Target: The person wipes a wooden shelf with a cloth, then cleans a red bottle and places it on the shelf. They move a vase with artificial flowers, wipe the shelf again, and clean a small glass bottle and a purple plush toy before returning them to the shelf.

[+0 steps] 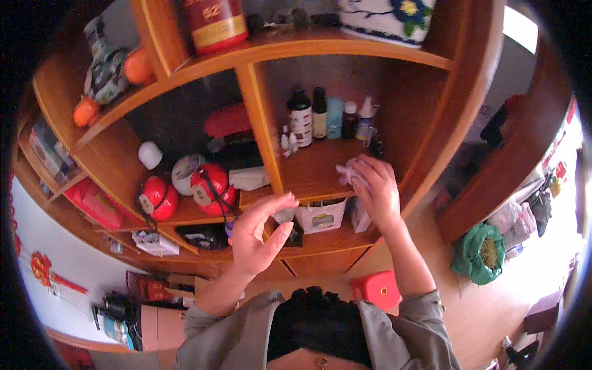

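My right hand (pixel 380 190) is closed around a crumpled light purple cloth (pixel 352 174), held at the wooden shelf (pixel 314 173) of the cabinet's right compartment. My left hand (pixel 261 233) is raised in front of the cabinet, fingers and thumb apart, holding nothing. At the back of that shelf stand a black bottle with a white label (pixel 301 122), a slimmer dark bottle (pixel 319 115), a light blue box (pixel 334 118), a small brown bottle with a white cap (pixel 350 121) and a white-nozzled bottle (pixel 365 122). Small white dropper bottles (pixel 289 142) stand at their left.
Red round jars (pixel 215 192) with black cords and a white jar (pixel 184 173) stand in the left compartment. A white patterned box (pixel 321 217) sits on the shelf below. A red stool (pixel 383 290) is on the floor, and a green sack (pixel 478 259) stands farther right.
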A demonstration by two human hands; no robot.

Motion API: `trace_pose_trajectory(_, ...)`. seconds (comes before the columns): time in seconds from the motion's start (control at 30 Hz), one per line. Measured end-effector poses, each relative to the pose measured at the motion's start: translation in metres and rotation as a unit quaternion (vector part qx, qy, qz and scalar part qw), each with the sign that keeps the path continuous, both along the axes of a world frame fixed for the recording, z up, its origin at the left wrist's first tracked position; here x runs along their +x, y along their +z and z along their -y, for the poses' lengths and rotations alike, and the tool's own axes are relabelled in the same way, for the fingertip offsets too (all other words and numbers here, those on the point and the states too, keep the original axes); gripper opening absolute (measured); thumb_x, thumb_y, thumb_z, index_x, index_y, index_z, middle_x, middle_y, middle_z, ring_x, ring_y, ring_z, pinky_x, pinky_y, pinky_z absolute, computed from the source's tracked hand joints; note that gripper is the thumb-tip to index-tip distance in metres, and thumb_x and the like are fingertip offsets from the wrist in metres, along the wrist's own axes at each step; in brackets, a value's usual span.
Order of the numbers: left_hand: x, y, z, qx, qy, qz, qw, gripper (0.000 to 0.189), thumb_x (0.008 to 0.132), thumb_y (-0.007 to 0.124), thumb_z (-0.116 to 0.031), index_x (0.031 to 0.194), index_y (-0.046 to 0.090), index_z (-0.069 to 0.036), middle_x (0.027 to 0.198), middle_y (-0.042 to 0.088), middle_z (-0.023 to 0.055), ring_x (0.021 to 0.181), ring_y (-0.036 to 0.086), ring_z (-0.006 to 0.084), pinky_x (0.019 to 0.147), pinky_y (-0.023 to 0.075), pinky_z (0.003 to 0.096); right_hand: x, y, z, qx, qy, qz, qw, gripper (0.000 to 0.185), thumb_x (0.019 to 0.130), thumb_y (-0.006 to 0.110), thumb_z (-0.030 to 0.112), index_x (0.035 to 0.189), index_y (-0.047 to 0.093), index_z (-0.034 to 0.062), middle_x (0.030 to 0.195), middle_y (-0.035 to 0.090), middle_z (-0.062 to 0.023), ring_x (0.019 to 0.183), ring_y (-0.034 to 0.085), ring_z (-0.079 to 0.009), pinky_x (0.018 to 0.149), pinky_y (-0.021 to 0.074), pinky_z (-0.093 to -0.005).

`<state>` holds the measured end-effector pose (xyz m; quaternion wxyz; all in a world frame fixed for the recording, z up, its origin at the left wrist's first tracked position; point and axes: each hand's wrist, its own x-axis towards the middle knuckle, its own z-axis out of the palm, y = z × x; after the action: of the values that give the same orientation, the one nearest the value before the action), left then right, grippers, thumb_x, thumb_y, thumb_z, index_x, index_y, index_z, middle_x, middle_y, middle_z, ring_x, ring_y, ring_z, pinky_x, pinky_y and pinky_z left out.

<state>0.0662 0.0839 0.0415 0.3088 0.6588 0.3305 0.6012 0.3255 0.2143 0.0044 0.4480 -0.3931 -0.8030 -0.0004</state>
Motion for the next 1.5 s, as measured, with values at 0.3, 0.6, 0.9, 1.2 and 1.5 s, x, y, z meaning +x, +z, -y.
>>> trace_pose_trajectory(0.3,-0.073,-0.116,0.070,-0.252,0.173,0.175,0.936,0.029,0.102,0.058,-0.012,0.126,0.061,0.005,0.113,0.069,0.0136,0.109,0.066,0.0211,0.099,0.0508,0.0346,-0.031,0.001,-0.034,0.014,-0.003,0.238,0.971,0.032,0.098,0.053,0.019,0.126,0.065,0.0110,0.130,0.064,-0.0120,0.120,0.056,-0.0380,0.105,0.0439,-0.0488)
trace_pose_trajectory(0.6,-0.112,-0.156,0.080,-0.337,0.139,0.233,0.902,0.031,0.104,0.054,-0.017,0.127,0.061,0.004,0.114,0.068,0.0131,0.108,0.066,0.0214,0.101,0.0510,0.0361,-0.050,-0.001,-0.030,0.051,-0.091,0.202,0.974,0.026,0.091,0.061,0.017,0.114,0.070,0.0087,0.119,0.067,-0.0146,0.103,0.060,-0.0386,0.091,0.0495,-0.0473)
trace_pose_trajectory(0.9,-0.122,-0.194,0.082,-0.419,0.073,0.258,0.868,0.031,0.104,0.056,-0.018,0.127,0.063,0.000,0.111,0.070,0.0135,0.105,0.067,0.0207,0.097,0.0524,0.0349,-0.043,-0.043,0.022,0.096,-0.127,0.081,0.984,0.030,0.087,0.066,0.010,0.117,0.069,0.0081,0.114,0.069,-0.0106,0.107,0.061,-0.0341,0.095,0.0475,-0.0440)
trace_pose_trajectory(1.2,-0.082,-0.198,0.127,-0.479,0.070,0.235,0.843,0.030,0.104,0.055,-0.017,0.126,0.061,0.003,0.118,0.066,0.0119,0.108,0.066,0.0200,0.099,0.0516,0.0326,-0.021,-0.249,0.063,-0.277,-0.049,0.039,0.959,0.028,0.087,0.068,0.017,0.112,0.069,0.0050,0.119,0.066,-0.0146,0.113,0.058,-0.0371,0.101,0.0459,-0.0453)
trace_pose_trajectory(1.5,-0.046,-0.188,0.134,-0.487,0.035,0.125,0.864,0.048,0.099,0.065,-0.021,0.139,0.050,0.001,0.132,0.059,0.0150,0.119,0.060,0.0222,0.099,0.0505,0.0345,-0.083,-0.304,0.065,-0.216,0.074,0.107,0.968,0.013,0.091,0.065,0.022,0.095,0.073,0.0128,0.094,0.068,-0.0109,0.087,0.066,-0.0288,0.075,0.0550,-0.0411)
